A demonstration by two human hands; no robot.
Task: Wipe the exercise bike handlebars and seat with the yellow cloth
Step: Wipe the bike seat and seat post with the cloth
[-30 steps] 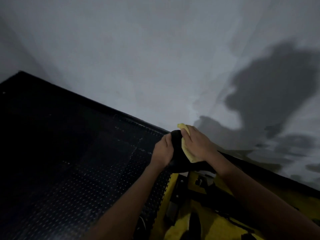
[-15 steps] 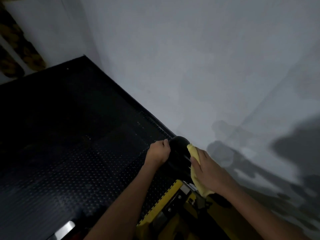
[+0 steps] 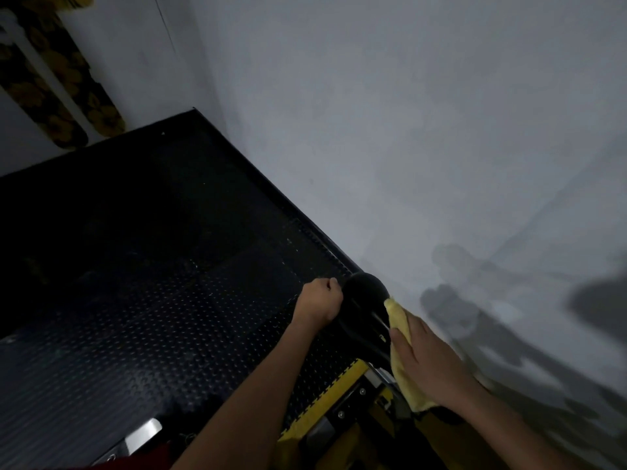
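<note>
- Yellow cloth (image 3: 402, 364) is pressed flat against the black seat (image 3: 364, 305) by the right hand (image 3: 429, 361), fingers spread.
- Seat is clenched by the left hand (image 3: 319, 303).
- Cloth could slip if pressure eases.

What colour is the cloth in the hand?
Yellow; the cloth under the right hand shows in the head view.

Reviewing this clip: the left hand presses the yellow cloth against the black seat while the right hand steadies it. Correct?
Not quite: the hands are swapped. The head view shows the right hand pressing the yellow cloth against the black seat, while the left hand steadies it.
</note>
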